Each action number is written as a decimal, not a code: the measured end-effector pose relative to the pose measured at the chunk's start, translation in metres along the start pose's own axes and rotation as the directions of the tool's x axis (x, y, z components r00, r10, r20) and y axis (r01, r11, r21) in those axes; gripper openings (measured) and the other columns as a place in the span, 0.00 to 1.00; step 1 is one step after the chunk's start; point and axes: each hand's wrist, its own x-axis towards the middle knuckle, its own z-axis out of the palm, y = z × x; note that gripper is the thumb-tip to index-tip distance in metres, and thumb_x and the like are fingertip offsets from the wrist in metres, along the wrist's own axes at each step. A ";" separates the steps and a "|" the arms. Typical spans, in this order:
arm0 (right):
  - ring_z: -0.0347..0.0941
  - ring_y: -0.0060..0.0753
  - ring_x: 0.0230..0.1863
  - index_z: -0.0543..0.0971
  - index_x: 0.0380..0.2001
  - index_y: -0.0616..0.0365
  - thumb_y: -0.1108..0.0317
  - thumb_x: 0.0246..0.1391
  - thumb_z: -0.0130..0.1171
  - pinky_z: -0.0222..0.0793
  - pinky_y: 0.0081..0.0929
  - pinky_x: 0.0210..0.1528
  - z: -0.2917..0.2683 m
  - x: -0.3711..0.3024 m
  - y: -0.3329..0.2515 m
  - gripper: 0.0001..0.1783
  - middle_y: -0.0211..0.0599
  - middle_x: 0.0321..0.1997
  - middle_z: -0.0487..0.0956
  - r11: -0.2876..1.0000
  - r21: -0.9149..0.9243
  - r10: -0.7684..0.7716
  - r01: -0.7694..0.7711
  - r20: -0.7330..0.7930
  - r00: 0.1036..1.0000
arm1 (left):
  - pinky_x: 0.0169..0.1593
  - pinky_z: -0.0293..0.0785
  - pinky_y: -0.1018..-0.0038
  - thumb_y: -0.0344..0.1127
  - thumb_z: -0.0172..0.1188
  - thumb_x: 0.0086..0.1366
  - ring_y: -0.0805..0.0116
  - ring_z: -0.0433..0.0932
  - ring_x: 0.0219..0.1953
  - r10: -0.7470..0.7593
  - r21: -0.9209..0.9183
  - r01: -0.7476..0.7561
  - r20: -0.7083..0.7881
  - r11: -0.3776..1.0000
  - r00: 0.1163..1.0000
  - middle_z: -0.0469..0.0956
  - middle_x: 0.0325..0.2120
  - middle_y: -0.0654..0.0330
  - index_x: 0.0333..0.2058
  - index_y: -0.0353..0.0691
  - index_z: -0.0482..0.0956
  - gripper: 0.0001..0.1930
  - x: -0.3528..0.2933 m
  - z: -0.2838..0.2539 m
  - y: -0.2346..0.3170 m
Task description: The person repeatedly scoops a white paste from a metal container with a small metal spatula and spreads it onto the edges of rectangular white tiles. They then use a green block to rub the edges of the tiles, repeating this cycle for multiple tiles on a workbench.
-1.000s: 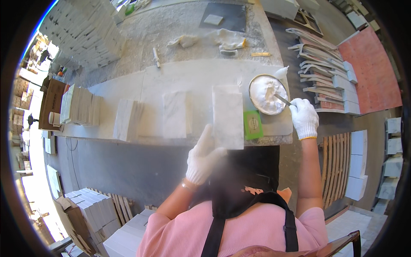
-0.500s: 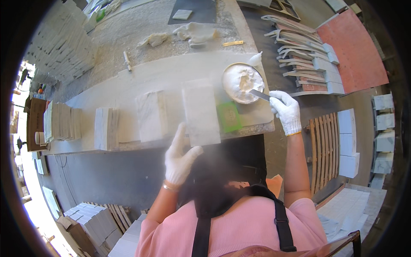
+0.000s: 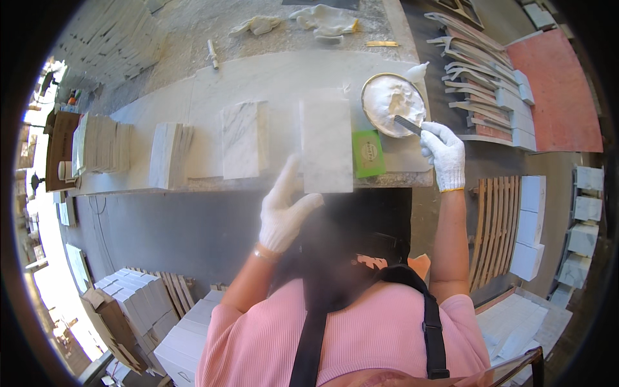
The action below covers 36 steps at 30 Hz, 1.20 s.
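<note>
My right hand (image 3: 443, 157), in a white knit glove, grips a putty knife (image 3: 407, 125). Its dark blade dips into the white paste (image 3: 391, 97) that fills a round bowl (image 3: 363, 106) near the bench's right end. My left hand (image 3: 282, 216), gloved too, has thumb and fingers spread around the near left corner of a pale marble tile (image 3: 327, 145). Whether the fingertips touch the tile I cannot tell. The tile reaches slightly past the bench's front edge. A green square packet (image 3: 369, 153) lies between tile and bowl.
Left along the bench stand several marble tile stacks (image 3: 242, 140). Loose gloves (image 3: 324, 20), a white stick-like tool (image 3: 213, 54) and a small yellowish strip (image 3: 382, 44) lie farther back. Beyond the right end are a slatted pallet (image 3: 496, 226) and a red board (image 3: 558, 90).
The whole view has shifted, so the bench appears higher and farther right. The putty knife stays in the paste, its blade slightly turned. My left hand keeps its place beside the tile.
</note>
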 end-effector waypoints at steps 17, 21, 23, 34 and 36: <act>0.75 0.16 0.30 0.85 0.50 0.59 0.68 0.61 0.65 0.67 0.16 0.33 -0.008 -0.035 -0.033 0.15 0.26 0.35 0.84 0.989 0.147 0.002 -0.007 0.035 0.999 | 0.70 0.62 0.46 0.40 0.80 0.44 0.34 0.63 0.70 0.574 0.761 -0.614 0.413 0.209 0.707 0.74 0.64 0.47 0.59 0.40 0.79 0.40 -0.005 0.001 0.039; 0.75 0.16 0.30 0.85 0.50 0.58 0.67 0.60 0.66 0.67 0.17 0.33 -0.008 -0.037 -0.031 0.16 0.26 0.35 0.84 0.996 0.088 0.018 -0.020 0.022 1.000 | 0.64 0.66 0.38 0.36 0.74 0.49 0.36 0.70 0.64 0.566 0.683 -0.730 0.597 0.014 0.569 0.78 0.60 0.60 0.56 0.48 0.81 0.32 0.022 0.007 0.041; 0.76 0.16 0.30 0.86 0.50 0.58 0.66 0.60 0.66 0.67 0.17 0.33 -0.009 -0.040 -0.030 0.16 0.27 0.35 0.85 0.994 0.106 0.022 -0.023 0.014 1.000 | 0.62 0.68 0.40 0.34 0.68 0.54 0.42 0.74 0.62 0.569 0.641 -0.767 0.635 -0.011 0.523 0.82 0.55 0.64 0.54 0.50 0.82 0.25 0.030 0.005 0.042; 0.76 0.16 0.27 0.85 0.50 0.60 0.68 0.61 0.65 0.65 0.15 0.28 0.000 -0.063 -0.048 0.15 0.29 0.33 0.84 0.993 0.117 0.007 -0.015 0.071 0.997 | 0.44 0.74 0.58 0.34 0.66 0.51 0.61 0.81 0.47 0.655 0.572 -0.819 0.635 -0.042 0.410 0.85 0.40 0.69 0.44 0.51 0.84 0.18 0.038 0.009 0.051; 0.76 0.16 0.26 0.84 0.50 0.61 0.69 0.62 0.64 0.64 0.14 0.26 0.003 -0.065 -0.051 0.14 0.30 0.31 0.84 0.991 0.132 0.001 -0.012 0.081 0.997 | 0.42 0.73 0.60 0.33 0.66 0.50 0.63 0.81 0.46 0.651 0.580 -0.812 0.640 -0.062 0.408 0.84 0.39 0.69 0.43 0.50 0.85 0.18 0.039 0.009 0.052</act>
